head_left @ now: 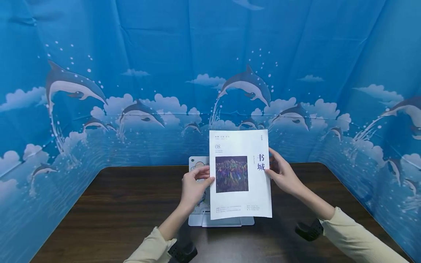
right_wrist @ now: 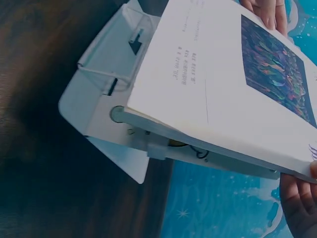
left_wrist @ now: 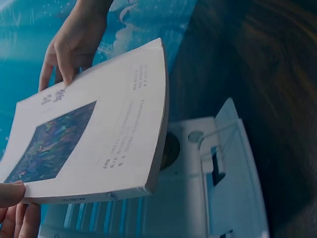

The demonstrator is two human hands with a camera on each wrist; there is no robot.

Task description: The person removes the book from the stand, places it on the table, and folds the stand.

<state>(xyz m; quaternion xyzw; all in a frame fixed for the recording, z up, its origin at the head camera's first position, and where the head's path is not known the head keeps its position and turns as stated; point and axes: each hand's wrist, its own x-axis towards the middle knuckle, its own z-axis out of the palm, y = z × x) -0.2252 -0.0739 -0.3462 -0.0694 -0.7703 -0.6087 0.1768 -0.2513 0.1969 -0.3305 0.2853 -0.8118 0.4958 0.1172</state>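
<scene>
Both hands hold a white-covered book [head_left: 241, 204] upright, its dark purple square picture and Chinese title facing me. The left hand [head_left: 194, 186] grips its left edge, thumb on the cover and fingers behind. At the right edge, the right hand [head_left: 284, 174] pinches the book the same way. Behind it stands a white book stand [head_left: 198, 219] with a printed backboard, mostly hidden by the book. In the left wrist view the book's lower corner hangs above the stand's ledge [left_wrist: 237, 183]. The right wrist view shows the stand's clear page holder [right_wrist: 106, 74] beyond the book's bottom edge.
The stand rests on a dark wooden table [head_left: 131, 204]. A blue curtain [head_left: 158, 54] printed with dolphins and clouds rises around the table's back and sides. Black wrist devices sit under both cuffs, the right one [head_left: 309, 230] close above the table.
</scene>
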